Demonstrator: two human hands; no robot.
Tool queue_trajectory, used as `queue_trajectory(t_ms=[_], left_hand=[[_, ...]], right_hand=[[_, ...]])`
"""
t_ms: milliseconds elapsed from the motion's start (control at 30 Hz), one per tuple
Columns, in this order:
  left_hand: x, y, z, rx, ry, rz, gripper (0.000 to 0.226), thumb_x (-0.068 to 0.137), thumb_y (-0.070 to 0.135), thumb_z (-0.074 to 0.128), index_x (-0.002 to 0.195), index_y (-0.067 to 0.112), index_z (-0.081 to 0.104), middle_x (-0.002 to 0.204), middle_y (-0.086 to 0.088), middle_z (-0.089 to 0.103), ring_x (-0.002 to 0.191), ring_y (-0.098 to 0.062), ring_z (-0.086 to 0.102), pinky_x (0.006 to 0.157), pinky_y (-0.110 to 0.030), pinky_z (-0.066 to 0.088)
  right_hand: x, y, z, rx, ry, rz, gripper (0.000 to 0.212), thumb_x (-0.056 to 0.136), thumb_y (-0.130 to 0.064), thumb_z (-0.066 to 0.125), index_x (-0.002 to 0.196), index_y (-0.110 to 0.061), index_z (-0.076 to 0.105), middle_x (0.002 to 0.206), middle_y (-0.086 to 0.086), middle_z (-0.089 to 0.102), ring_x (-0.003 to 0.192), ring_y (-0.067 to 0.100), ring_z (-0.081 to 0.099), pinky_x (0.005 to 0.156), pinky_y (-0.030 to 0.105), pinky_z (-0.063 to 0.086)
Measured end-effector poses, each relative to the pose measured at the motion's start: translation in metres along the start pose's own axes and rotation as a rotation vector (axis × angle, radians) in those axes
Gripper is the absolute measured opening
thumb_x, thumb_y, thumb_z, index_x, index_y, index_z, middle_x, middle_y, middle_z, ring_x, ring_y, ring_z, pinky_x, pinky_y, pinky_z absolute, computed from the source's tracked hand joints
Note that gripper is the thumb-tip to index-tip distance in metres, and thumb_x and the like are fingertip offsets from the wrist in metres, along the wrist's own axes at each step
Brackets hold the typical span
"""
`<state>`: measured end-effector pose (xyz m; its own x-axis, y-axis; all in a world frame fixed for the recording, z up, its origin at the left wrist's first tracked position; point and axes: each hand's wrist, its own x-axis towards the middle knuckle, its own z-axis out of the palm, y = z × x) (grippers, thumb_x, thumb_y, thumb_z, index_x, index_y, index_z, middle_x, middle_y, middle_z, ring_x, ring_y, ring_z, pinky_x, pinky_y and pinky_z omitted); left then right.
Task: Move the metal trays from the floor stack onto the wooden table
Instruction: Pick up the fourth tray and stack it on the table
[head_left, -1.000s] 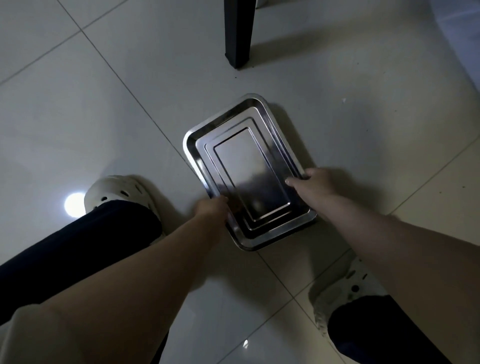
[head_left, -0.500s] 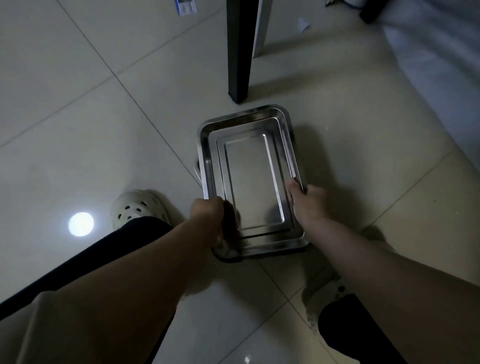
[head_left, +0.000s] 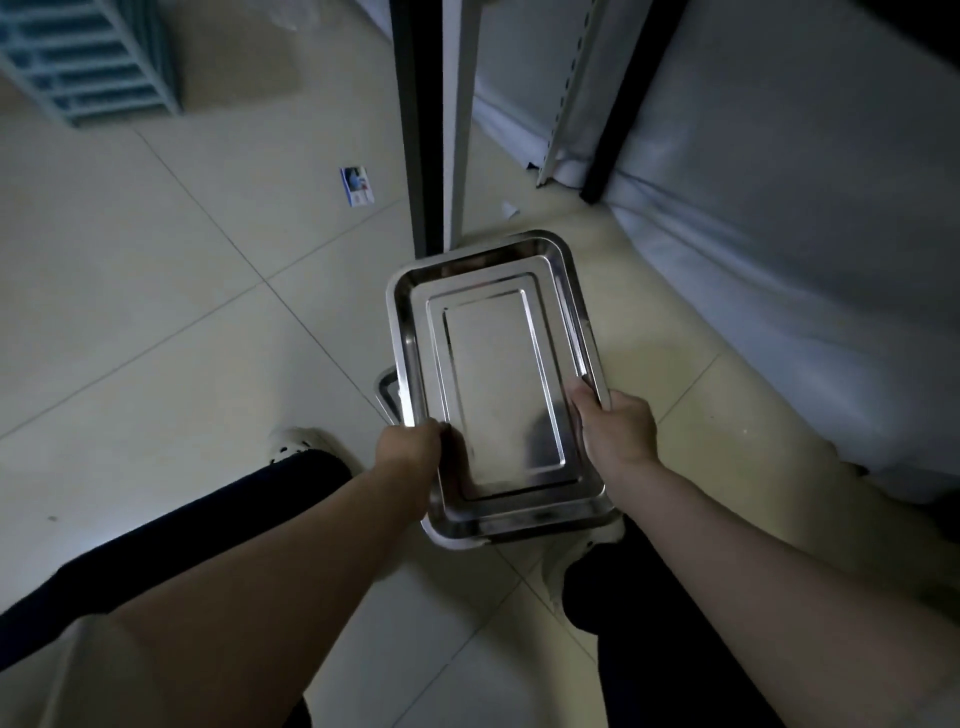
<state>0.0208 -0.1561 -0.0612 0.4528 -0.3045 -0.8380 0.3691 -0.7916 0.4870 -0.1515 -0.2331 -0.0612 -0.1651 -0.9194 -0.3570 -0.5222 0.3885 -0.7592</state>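
A rectangular metal tray (head_left: 493, 374) is held above the tiled floor, its long side pointing away from me. My left hand (head_left: 410, 449) grips its near left rim and my right hand (head_left: 613, 426) grips its right rim, thumb inside the tray. Below it, the corner of the floor stack of trays (head_left: 387, 389) peeks out at the left, and another rim shows under the near edge. The wooden table top is out of view.
A dark table leg (head_left: 415, 119) and a pale metal post (head_left: 460, 114) rise just beyond the tray. A grey cloth-covered mass (head_left: 779, 218) fills the right. A small card (head_left: 357, 186) lies on the floor; a slatted rack (head_left: 83, 57) stands far left. My legs and shoes flank the stack.
Both hands have lifted the top tray off the floor stack and brought it up toward me. The view has tilted up, showing more of the room.
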Motion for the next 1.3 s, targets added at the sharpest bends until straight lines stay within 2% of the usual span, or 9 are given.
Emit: queue_trajectory(t_ms=[133, 267, 433, 567, 800, 967, 1133, 1200, 1300], left_hand=[[-0.061, -0.005, -0.014, -0.076, -0.003, 0.065, 0.034, 0.089, 0.023, 0.056, 0.110, -0.003, 0.063, 0.103, -0.021, 0.067, 0.098, -0.039, 0.065, 0.087, -0.045, 0.053], [-0.116, -0.002, -0.027, -0.164, 0.012, 0.177, 0.037, 0.091, 0.026, 0.052, 0.113, -0.003, 0.062, 0.099, -0.016, 0.064, 0.077, -0.027, 0.058, 0.062, -0.031, 0.044], [-0.170, 0.005, -0.043, -0.277, 0.068, 0.275, 0.039, 0.091, 0.028, 0.046, 0.108, -0.002, 0.064, 0.097, -0.017, 0.065, 0.078, -0.030, 0.060, 0.054, -0.030, 0.043], [-0.207, 0.015, -0.052, -0.351, 0.087, 0.336, 0.037, 0.087, 0.029, 0.047, 0.100, -0.001, 0.065, 0.102, -0.023, 0.067, 0.088, -0.037, 0.066, 0.072, -0.043, 0.057], [-0.265, 0.038, -0.054, -0.324, 0.049, 0.537, 0.035, 0.091, 0.025, 0.046, 0.101, -0.004, 0.064, 0.091, -0.018, 0.062, 0.072, -0.031, 0.061, 0.051, -0.029, 0.049], [-0.303, 0.064, -0.042, -0.253, 0.043, 0.668, 0.038, 0.088, 0.024, 0.046, 0.105, -0.005, 0.064, 0.096, -0.020, 0.066, 0.094, -0.038, 0.064, 0.076, -0.040, 0.052], [-0.344, 0.092, -0.019, -0.189, -0.081, 0.725, 0.030, 0.087, 0.014, 0.048, 0.107, -0.005, 0.060, 0.084, -0.018, 0.065, 0.085, -0.038, 0.067, 0.084, -0.051, 0.055], [-0.364, 0.099, -0.008, -0.140, -0.168, 0.732, 0.023, 0.088, 0.006, 0.043, 0.102, -0.007, 0.056, 0.066, -0.022, 0.068, 0.068, -0.038, 0.071, 0.066, -0.054, 0.059], [-0.391, 0.109, 0.010, -0.074, -0.193, 0.797, 0.017, 0.091, -0.004, 0.041, 0.094, -0.002, 0.057, 0.043, -0.013, 0.057, 0.038, -0.027, 0.057, 0.041, -0.029, 0.048]], right_hand=[[-0.042, -0.023, -0.041, 0.073, -0.014, -0.047, 0.053, 0.083, -0.047, 0.066, 0.048, -0.019, 0.037, 0.050, 0.000, 0.038, 0.055, 0.020, 0.038, 0.056, 0.030, 0.034], [-0.083, -0.050, -0.074, 0.096, -0.006, -0.150, 0.049, 0.085, -0.046, 0.063, 0.051, -0.018, 0.041, 0.050, 0.000, 0.041, 0.054, 0.021, 0.040, 0.056, 0.030, 0.035], [-0.131, -0.077, -0.110, 0.194, 0.015, -0.272, 0.048, 0.087, -0.046, 0.061, 0.054, -0.019, 0.038, 0.054, 0.001, 0.039, 0.054, 0.020, 0.038, 0.056, 0.031, 0.034], [-0.162, -0.092, -0.136, 0.274, 0.032, -0.333, 0.050, 0.089, -0.041, 0.062, 0.053, -0.020, 0.033, 0.052, -0.001, 0.034, 0.053, 0.019, 0.033, 0.054, 0.030, 0.031], [-0.188, -0.112, -0.181, 0.445, 0.036, -0.372, 0.040, 0.083, -0.042, 0.064, 0.068, -0.005, 0.060, 0.061, 0.007, 0.049, 0.058, 0.020, 0.046, 0.061, 0.034, 0.043], [-0.203, -0.129, -0.224, 0.510, 0.092, -0.401, 0.031, 0.084, -0.033, 0.063, 0.068, -0.007, 0.055, 0.063, 0.009, 0.043, 0.059, 0.020, 0.041, 0.058, 0.032, 0.036], [-0.208, -0.137, -0.275, 0.530, 0.190, -0.446, 0.035, 0.094, -0.030, 0.056, 0.067, -0.013, 0.041, 0.060, 0.002, 0.032, 0.055, 0.017, 0.030, 0.052, 0.027, 0.025], [-0.207, -0.136, -0.293, 0.542, 0.226, -0.433, 0.037, 0.095, -0.031, 0.053, 0.065, -0.017, 0.037, 0.057, -0.001, 0.032, 0.053, 0.017, 0.031, 0.053, 0.027, 0.027], [-0.207, -0.134, -0.317, 0.546, 0.274, -0.404, 0.032, 0.098, -0.029, 0.047, 0.069, -0.017, 0.044, 0.061, -0.001, 0.039, 0.057, 0.019, 0.038, 0.054, 0.030, 0.033]])
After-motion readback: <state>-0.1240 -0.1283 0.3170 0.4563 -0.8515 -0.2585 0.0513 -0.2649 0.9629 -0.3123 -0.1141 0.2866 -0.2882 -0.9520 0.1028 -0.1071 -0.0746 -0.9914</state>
